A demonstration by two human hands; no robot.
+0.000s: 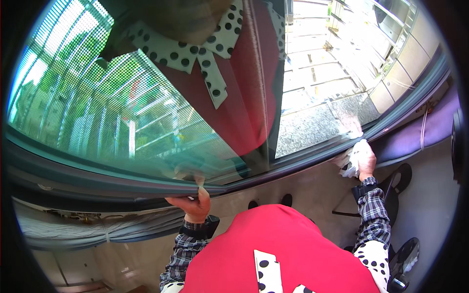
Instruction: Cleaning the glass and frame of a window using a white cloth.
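A large window glass pane (pixel 242 110) fills the upper part of the view and mirrors the red apron with its dotted collar. My left hand (pixel 196 205) grips the edge of the dark window frame (pixel 146 186) below the pane, the thumb on top. In my right hand (pixel 367 161) is a crumpled white cloth (pixel 354 159), which touches the glass near the lower edge of the frame on the right. Dark wristbands circle both wrists, over plaid sleeves.
Tied curtains hang below the frame, a grey one (pixel 73 227) at left and a purple one (pixel 414 135) at right. A dark stand (pixel 394 197) is on the floor at right. Metal bars (pixel 106 106) and a grey stone ledge (pixel 311 128) lie beyond the window.
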